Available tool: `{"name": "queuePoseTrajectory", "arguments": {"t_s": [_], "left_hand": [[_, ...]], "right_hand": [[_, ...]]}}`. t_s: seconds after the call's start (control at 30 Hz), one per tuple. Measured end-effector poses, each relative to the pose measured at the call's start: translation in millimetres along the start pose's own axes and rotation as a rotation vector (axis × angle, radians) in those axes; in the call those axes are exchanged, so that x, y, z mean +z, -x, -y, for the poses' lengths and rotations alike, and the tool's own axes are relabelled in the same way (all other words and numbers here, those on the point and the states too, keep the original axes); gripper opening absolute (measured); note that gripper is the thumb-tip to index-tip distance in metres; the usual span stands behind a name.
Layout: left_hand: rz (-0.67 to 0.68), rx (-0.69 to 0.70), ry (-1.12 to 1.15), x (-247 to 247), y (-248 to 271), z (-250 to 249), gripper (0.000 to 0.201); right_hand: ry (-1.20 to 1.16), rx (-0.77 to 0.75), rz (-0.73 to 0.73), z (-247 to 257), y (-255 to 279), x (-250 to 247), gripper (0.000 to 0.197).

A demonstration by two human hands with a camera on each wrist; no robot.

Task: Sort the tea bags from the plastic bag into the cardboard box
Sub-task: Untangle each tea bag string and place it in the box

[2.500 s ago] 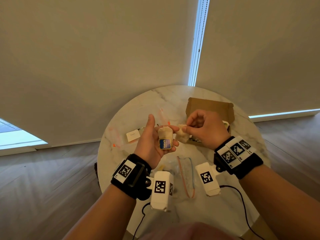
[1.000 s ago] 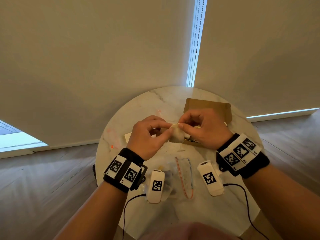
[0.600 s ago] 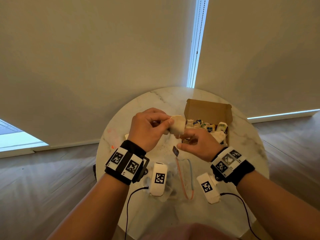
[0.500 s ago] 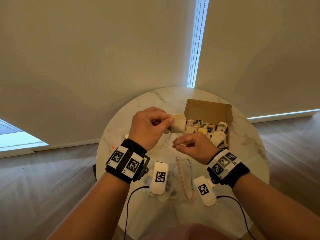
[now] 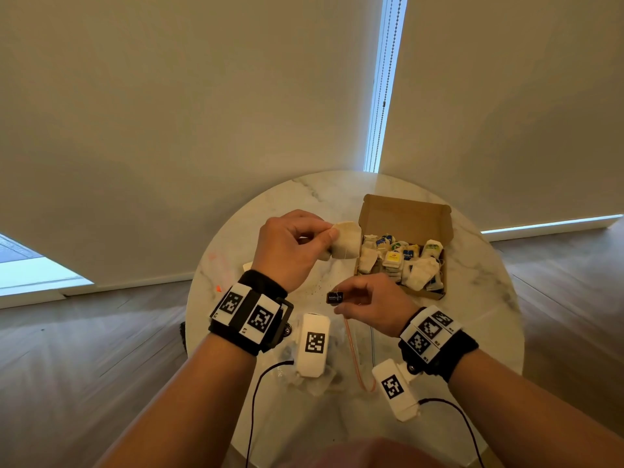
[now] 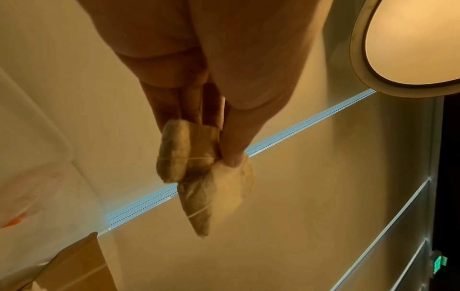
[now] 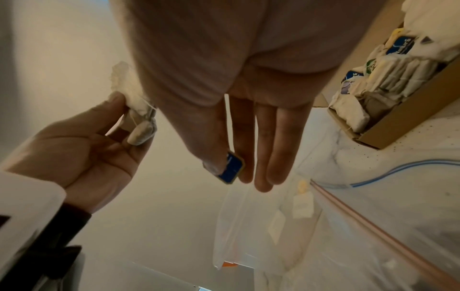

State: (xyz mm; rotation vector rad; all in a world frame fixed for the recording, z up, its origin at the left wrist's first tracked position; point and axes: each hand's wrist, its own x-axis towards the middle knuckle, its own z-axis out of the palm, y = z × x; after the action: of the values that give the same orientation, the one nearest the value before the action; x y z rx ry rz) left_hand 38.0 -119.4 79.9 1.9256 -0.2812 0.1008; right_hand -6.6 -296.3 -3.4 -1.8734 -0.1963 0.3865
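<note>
The left hand (image 5: 290,246) is raised above the round marble table (image 5: 479,298) and pinches a pale tea bag (image 5: 346,239) between thumb and fingertips, just left of the open cardboard box (image 5: 405,214). The right hand (image 5: 371,304), lower and nearer, pinches the small blue tag (image 5: 335,297) — its other fingers are stretched out. The box stands at the far right of the table, with many tea bags (image 5: 401,261) packed inside. The clear plastic bag (image 7: 373,216) lies flat on the near side, under both wrists.
</note>
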Motion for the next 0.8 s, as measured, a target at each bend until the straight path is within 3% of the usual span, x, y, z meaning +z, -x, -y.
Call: {"name": "queuePoseTrajectory", "arguments": {"t_s": [0.33,0.5,0.6,0.8], "left_hand": [[0.01,0.019,-0.006,-2.2,0.8,-4.8,0.013],[0.083,0.005,0.022,-4.6,7.2,-1.4,0.007],[0.13,-0.019,0.009,-6.5,12.5,2.0,0.004],[0.23,-0.157,0.053,-3.5,25.6,6.5,0.005]], "right_hand": [[0.011,0.065,-0.071,1.0,-6.1,4.2,0.015],[0.199,0.038,-0.18,3.8,-12.2,-6.7,0.011],[0.104,0.068,-0.176,14.7,-15.1,-15.9,0.018],[-0.195,-0.019,-0.379,37.2,-15.0,-27.7,0.018]]}}
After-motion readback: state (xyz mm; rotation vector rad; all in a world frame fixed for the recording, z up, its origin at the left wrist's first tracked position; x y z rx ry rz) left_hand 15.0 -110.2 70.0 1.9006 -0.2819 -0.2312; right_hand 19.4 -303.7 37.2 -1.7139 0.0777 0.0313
